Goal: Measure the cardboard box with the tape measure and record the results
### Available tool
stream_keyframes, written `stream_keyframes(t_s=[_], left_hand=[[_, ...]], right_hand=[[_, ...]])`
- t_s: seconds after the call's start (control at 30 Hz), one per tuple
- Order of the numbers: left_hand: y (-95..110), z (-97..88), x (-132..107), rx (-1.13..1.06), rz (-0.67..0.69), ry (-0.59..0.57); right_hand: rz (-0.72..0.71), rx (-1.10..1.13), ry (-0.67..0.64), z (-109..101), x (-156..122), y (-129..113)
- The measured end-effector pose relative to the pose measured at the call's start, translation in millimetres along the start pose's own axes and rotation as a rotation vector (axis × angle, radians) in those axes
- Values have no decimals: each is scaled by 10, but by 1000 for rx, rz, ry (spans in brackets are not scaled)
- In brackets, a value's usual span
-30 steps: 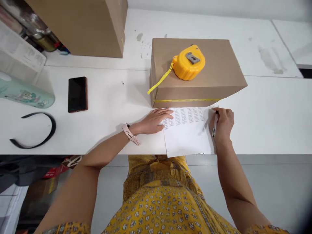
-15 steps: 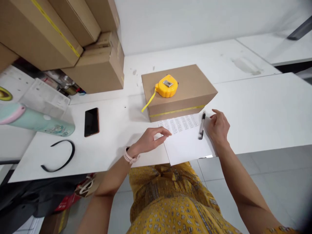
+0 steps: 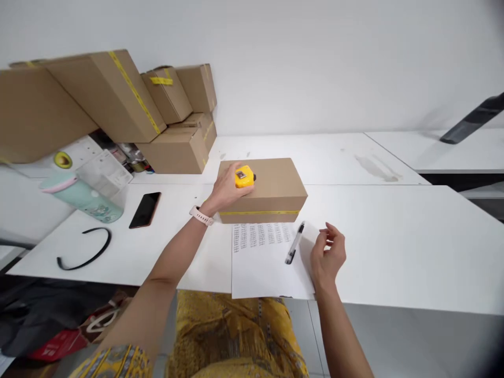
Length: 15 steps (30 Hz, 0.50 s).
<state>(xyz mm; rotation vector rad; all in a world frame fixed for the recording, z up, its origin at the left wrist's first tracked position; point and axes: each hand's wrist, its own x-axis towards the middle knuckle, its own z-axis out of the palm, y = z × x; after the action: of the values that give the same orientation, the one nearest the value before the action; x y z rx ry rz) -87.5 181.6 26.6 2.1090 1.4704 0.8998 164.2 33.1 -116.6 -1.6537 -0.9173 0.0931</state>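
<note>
A brown cardboard box point(image 3: 275, 191) with a yellow tape strip stands on the white table point(image 3: 394, 236). On top of it lies a yellow tape measure point(image 3: 244, 177), and my left hand point(image 3: 226, 190) is closed around it. In front of the box lies a white sheet point(image 3: 263, 260) with rows of small print. A black and silver pen point(image 3: 294, 242) rests on the sheet. My right hand point(image 3: 328, 254) hovers just right of the pen, fingers apart and holding nothing.
Several cardboard boxes point(image 3: 118, 105) are stacked at the back left. A black phone point(image 3: 145, 209), a mint green bottle point(image 3: 81, 197), a clear plastic container point(image 3: 104, 176) and a black curved band point(image 3: 84, 249) lie on the left of the table. A dark bar point(image 3: 472, 118) leans at far right.
My right hand let go of the pen, which now lies on the sheet. My left hand left the sheet and took hold of the tape measure. The view tilted upward.
</note>
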Motion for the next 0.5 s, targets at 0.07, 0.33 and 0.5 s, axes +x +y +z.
stream_keyframes(t_s=[0.07,0.33,0.5], left_hand=[[-38,-58,8,-157,-83,-5],[-189,-405,37,-867,-125,-66],[195,-440,-21,-860,7,-280]], right_hand=[[11,46,11,-22,-17,6],[-134,190,86,-91,174,-207],[-107,425,-508,13,746,-1236]])
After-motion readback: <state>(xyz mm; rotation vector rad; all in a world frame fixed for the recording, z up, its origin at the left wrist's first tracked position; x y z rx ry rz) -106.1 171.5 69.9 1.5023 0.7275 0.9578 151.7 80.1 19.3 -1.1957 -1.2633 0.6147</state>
